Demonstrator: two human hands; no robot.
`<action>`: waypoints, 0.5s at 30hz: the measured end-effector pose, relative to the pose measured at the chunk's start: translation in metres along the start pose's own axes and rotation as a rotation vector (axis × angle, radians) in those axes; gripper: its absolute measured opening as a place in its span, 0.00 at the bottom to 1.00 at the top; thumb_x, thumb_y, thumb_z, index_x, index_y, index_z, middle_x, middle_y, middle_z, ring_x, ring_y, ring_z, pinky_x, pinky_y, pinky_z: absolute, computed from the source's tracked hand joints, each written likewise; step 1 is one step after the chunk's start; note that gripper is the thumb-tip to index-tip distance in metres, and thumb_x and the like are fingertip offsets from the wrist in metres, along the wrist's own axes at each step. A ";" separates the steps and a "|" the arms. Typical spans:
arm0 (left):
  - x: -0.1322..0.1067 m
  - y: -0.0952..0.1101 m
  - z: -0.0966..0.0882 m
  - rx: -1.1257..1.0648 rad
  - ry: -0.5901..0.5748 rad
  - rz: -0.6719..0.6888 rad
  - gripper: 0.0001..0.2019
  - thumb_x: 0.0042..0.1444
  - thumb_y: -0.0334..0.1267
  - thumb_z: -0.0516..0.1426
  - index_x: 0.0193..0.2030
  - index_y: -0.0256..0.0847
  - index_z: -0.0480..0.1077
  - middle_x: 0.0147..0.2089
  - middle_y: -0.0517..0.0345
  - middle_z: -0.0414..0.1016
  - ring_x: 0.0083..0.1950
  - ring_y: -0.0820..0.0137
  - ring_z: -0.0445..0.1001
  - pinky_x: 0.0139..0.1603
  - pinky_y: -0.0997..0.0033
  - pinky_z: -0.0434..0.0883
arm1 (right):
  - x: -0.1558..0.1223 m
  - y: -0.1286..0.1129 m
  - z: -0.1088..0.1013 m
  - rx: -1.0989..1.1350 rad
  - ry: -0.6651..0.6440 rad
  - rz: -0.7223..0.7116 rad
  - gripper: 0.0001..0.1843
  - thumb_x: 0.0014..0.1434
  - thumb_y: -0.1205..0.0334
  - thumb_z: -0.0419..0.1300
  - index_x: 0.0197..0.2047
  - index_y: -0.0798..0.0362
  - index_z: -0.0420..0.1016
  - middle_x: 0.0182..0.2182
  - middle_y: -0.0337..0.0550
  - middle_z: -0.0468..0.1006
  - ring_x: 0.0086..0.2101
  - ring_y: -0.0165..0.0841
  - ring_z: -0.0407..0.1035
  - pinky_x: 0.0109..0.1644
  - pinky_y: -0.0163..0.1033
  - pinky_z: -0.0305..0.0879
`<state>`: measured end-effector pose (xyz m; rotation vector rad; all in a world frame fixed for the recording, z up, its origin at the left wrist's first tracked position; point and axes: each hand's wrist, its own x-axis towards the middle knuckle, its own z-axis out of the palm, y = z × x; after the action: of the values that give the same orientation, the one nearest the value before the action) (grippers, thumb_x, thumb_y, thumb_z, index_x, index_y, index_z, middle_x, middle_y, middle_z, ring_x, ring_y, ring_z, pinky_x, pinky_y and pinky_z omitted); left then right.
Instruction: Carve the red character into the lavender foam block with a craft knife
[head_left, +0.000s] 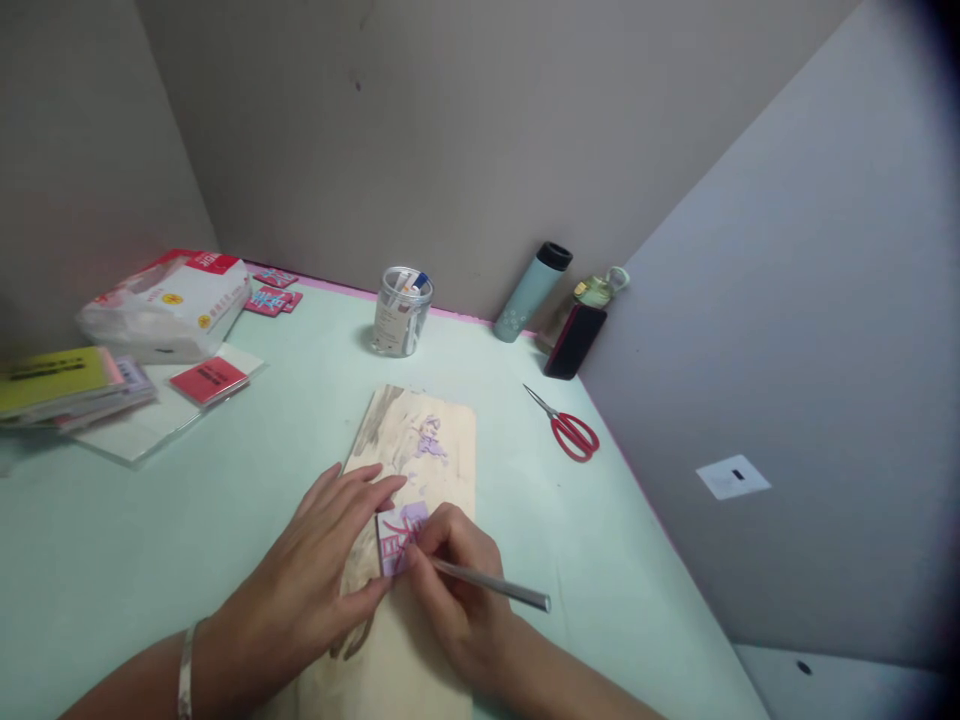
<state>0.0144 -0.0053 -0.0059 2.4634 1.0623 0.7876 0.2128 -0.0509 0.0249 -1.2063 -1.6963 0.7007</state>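
Note:
A pale illustrated card (431, 450) lies lengthwise on the mint-green table (150, 540) in front of me. A small purple-and-white sticker (396, 535) lies on it. My left hand (315, 575) rests flat on the card, fingertips touching the sticker's left edge. My right hand (450, 590) grips a thin silver metal tool (495, 585) like a pen, its tip at the sticker. A silver bangle (185, 670) circles my left wrist.
Red-handled scissors (571, 430) lie to the right. A clear cup (402, 310) of pens, a teal bottle (531, 290) and a dark phone (574, 340) stand at the back. A tissue pack (169, 305), books (67, 385) and red cards (208, 380) sit left. Grey walls enclose the table.

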 end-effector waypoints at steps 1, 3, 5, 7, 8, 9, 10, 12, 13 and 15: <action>0.000 0.000 0.000 0.001 0.000 0.000 0.33 0.67 0.42 0.58 0.74 0.51 0.49 0.72 0.53 0.68 0.75 0.58 0.63 0.79 0.45 0.54 | 0.000 0.000 0.000 -0.004 -0.006 0.003 0.10 0.68 0.67 0.56 0.33 0.50 0.62 0.26 0.33 0.65 0.26 0.27 0.58 0.30 0.34 0.54; 0.001 0.000 -0.001 0.001 0.001 0.008 0.33 0.67 0.42 0.58 0.74 0.50 0.49 0.72 0.53 0.67 0.75 0.58 0.63 0.79 0.46 0.54 | 0.000 -0.001 -0.001 -0.005 -0.015 0.017 0.10 0.68 0.67 0.56 0.33 0.50 0.63 0.27 0.34 0.65 0.26 0.27 0.58 0.31 0.34 0.54; 0.001 0.000 -0.001 -0.001 -0.002 0.016 0.33 0.67 0.41 0.57 0.75 0.50 0.49 0.72 0.53 0.67 0.75 0.58 0.62 0.79 0.46 0.54 | 0.000 0.000 -0.001 0.000 -0.018 0.034 0.10 0.69 0.66 0.56 0.34 0.50 0.63 0.27 0.34 0.65 0.27 0.28 0.58 0.31 0.35 0.54; 0.001 0.000 0.000 -0.005 0.002 0.018 0.33 0.66 0.40 0.58 0.74 0.50 0.50 0.72 0.54 0.68 0.75 0.58 0.63 0.79 0.47 0.54 | 0.000 0.001 0.000 0.004 -0.017 0.045 0.10 0.69 0.66 0.56 0.34 0.50 0.63 0.27 0.34 0.65 0.27 0.28 0.58 0.31 0.35 0.54; 0.001 0.000 0.000 -0.005 0.006 0.015 0.33 0.66 0.40 0.58 0.74 0.50 0.50 0.72 0.54 0.68 0.75 0.58 0.63 0.79 0.47 0.54 | 0.000 0.002 0.001 0.006 -0.017 0.044 0.10 0.69 0.66 0.56 0.34 0.50 0.63 0.27 0.33 0.65 0.27 0.28 0.58 0.32 0.35 0.54; 0.001 0.001 0.000 -0.005 0.010 0.011 0.33 0.65 0.40 0.58 0.74 0.50 0.50 0.72 0.54 0.68 0.75 0.58 0.63 0.79 0.47 0.54 | 0.000 0.003 0.001 0.007 -0.015 0.041 0.10 0.69 0.66 0.56 0.34 0.50 0.63 0.27 0.33 0.65 0.27 0.28 0.58 0.32 0.35 0.54; 0.001 0.001 0.000 -0.005 0.013 0.008 0.33 0.65 0.40 0.58 0.74 0.50 0.51 0.72 0.54 0.68 0.75 0.58 0.63 0.79 0.48 0.54 | 0.000 0.003 0.001 0.006 -0.012 0.037 0.09 0.69 0.66 0.56 0.34 0.50 0.63 0.27 0.33 0.65 0.27 0.28 0.58 0.32 0.35 0.54; 0.001 0.001 0.001 -0.006 0.017 0.010 0.33 0.65 0.41 0.58 0.73 0.50 0.52 0.71 0.54 0.68 0.74 0.58 0.63 0.79 0.48 0.54 | 0.000 0.004 0.001 0.004 -0.007 0.028 0.10 0.68 0.67 0.56 0.34 0.50 0.63 0.27 0.33 0.65 0.27 0.27 0.58 0.32 0.35 0.54; 0.001 0.001 0.001 -0.005 0.018 0.009 0.32 0.65 0.41 0.58 0.73 0.50 0.52 0.71 0.54 0.69 0.74 0.58 0.63 0.79 0.48 0.54 | 0.000 0.004 0.002 0.001 -0.005 0.027 0.10 0.68 0.67 0.56 0.34 0.50 0.63 0.27 0.33 0.65 0.27 0.27 0.58 0.32 0.35 0.54; 0.001 0.001 0.001 -0.006 0.017 0.009 0.32 0.65 0.40 0.58 0.73 0.50 0.52 0.71 0.55 0.68 0.74 0.58 0.63 0.79 0.48 0.54 | 0.000 0.003 0.002 -0.005 -0.001 0.029 0.10 0.68 0.67 0.57 0.33 0.50 0.63 0.27 0.33 0.65 0.27 0.27 0.58 0.31 0.35 0.53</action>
<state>0.0161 -0.0048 -0.0056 2.4623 1.0547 0.8150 0.2127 -0.0495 0.0214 -1.2366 -1.6848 0.7156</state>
